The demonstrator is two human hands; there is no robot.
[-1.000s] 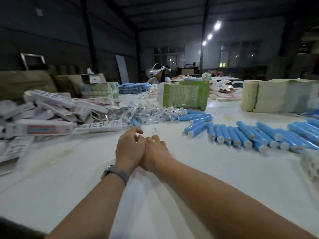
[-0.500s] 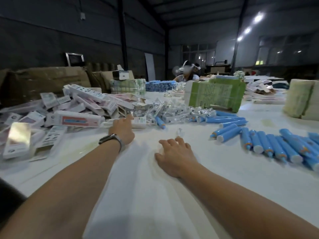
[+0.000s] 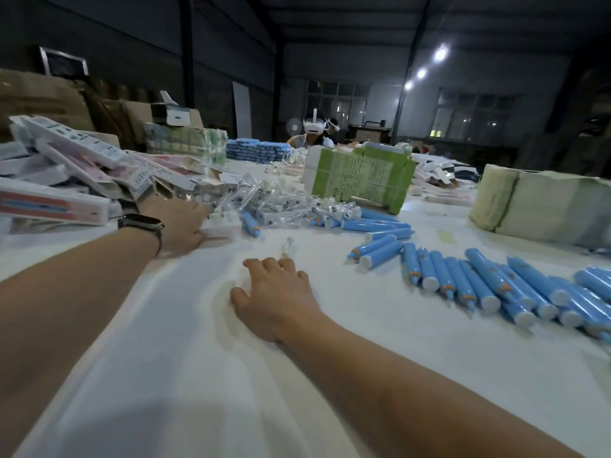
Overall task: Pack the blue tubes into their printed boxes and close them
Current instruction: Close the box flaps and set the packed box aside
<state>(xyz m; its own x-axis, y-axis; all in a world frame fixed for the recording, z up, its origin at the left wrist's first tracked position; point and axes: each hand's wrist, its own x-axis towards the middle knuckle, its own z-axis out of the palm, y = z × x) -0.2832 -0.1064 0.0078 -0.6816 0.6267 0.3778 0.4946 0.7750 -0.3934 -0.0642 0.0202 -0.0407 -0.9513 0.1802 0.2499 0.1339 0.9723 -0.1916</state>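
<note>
White cloth covers the long packing table (image 3: 363,375), and my right hand (image 3: 276,300) rests palm-down on it, fingers loosely curved and slightly spread, holding nothing; just beyond its fingertips lies a small clear plastic piece (image 3: 287,247) I cannot identify. My left hand (image 3: 180,223), with a dark watch (image 3: 140,223) at the wrist, has reached to the foot of the heap of white printed cardboard boxes (image 3: 66,173) and lies on a flat white carton (image 3: 216,231) there; whether the fingers have closed round it I cannot tell, since the back of the hand hides them. To the right of my right hand, well apart from it, the blue plastic tubes with white caps (image 3: 479,285) lie in a loose row. I judge I am fetching a box, the first step of a new pack. Next I must draw the carton toward me, open its end, and send my right hand over for a tube.
</note>
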